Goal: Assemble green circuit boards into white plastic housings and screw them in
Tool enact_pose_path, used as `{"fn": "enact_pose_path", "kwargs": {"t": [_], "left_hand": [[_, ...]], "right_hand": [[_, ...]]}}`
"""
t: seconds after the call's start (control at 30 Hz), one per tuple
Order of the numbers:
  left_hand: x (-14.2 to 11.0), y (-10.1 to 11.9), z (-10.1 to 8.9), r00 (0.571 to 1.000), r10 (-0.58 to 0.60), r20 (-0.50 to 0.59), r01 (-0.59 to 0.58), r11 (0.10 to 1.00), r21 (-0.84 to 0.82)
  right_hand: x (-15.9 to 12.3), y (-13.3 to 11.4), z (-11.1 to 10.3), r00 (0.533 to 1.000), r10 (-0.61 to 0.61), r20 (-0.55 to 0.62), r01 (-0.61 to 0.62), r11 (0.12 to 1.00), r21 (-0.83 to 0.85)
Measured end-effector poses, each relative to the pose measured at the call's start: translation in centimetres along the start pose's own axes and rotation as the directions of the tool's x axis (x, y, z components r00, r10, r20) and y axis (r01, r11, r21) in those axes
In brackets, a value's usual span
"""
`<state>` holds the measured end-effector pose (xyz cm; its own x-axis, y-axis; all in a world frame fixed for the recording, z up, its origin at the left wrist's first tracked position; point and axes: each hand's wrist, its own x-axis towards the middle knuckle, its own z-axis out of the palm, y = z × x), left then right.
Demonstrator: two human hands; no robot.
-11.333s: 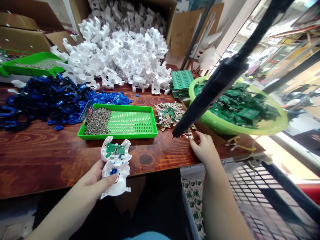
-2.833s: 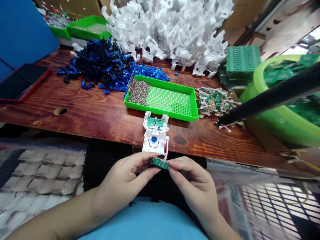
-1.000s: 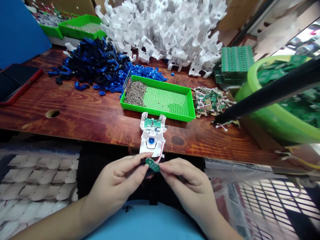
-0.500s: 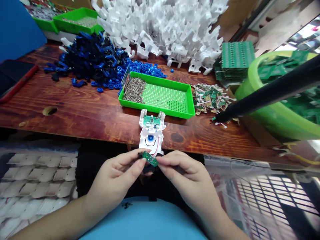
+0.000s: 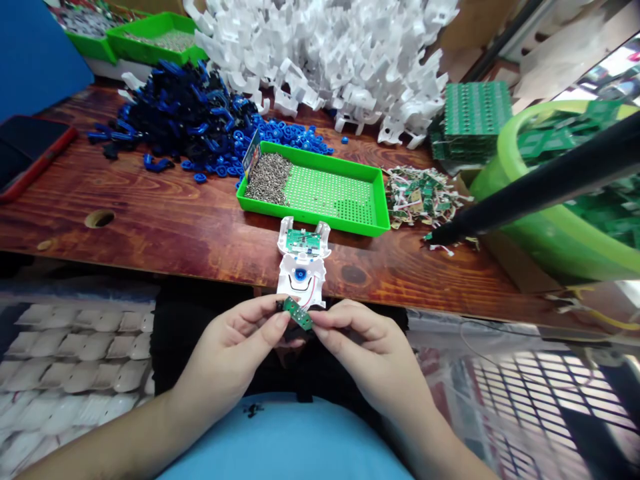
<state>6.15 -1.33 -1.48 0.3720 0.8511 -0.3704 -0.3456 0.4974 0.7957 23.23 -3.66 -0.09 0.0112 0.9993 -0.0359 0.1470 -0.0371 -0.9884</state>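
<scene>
A small green circuit board [image 5: 299,314] is held tilted between my two hands, just in front of the table edge. My left hand [image 5: 245,337] pinches its left end between thumb and fingers; my right hand [image 5: 363,343] pinches the right end. Directly beyond the board lies a white plastic shell [image 5: 316,272] with a round blue piece [image 5: 300,275] and a black curved strip in it. A red wire runs along the shell's right side. Against its far end sits a second white shell part [image 5: 324,235] carrying a green circuit board [image 5: 303,241].
Small metal screws fill the left of a green tray [image 5: 380,200]. Around it are blue and black parts [image 5: 185,120], white shells [image 5: 330,60], wired boards [image 5: 423,193] and stacked green panels [image 5: 477,113]. A black bar [image 5: 525,180] slants before a green tub [image 5: 505,153]; a phone [image 5: 30,150] lies left.
The held circuit board has shifted very slightly left and up with both hands. Both hands keep their pinch on it, and the white shells look unchanged.
</scene>
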Motion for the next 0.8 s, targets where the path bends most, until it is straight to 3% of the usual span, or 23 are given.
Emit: {"fn": "enact_pose_path", "kwargs": {"t": [0.17, 0.33, 0.5, 0.63, 0.8], "left_hand": [[-0.3, 0.0, 0.1, 1.0, 0.0, 0.01, 0.0, 1.0, 0.001], [-0.5, 0.5, 0.4, 0.999, 0.048, 0.01, -0.049, 0.997, 0.059], [-0.7, 0.9, 0.7, 0.996, 0.09, 0.021, -0.092, 0.988, 0.124], [-0.7, 0.9, 0.9, 0.994, 0.107, 0.007, -0.106, 0.984, 0.146], [-0.9, 0.7, 1.0, 0.994, 0.106, -0.012, -0.102, 0.974, 0.204]], "right_hand": [[-0.6, -0.1, 0.1, 0.975, -0.218, 0.029, 0.22, 0.974, -0.061], [-1.5, 0.2, 0.6, 0.886, -0.462, 0.025, 0.452, 0.852, -0.263], [-1.6, 0.7, 1.4, 0.836, -0.549, 0.004, 0.468, 0.709, -0.528], [-1.7, 0.6, 1.5, 0.806, -0.591, 0.032, 0.478, 0.618, -0.624], [-1.8, 0.4, 1.1, 0.84, -0.535, 0.088, 0.447, 0.59, -0.673]]}}
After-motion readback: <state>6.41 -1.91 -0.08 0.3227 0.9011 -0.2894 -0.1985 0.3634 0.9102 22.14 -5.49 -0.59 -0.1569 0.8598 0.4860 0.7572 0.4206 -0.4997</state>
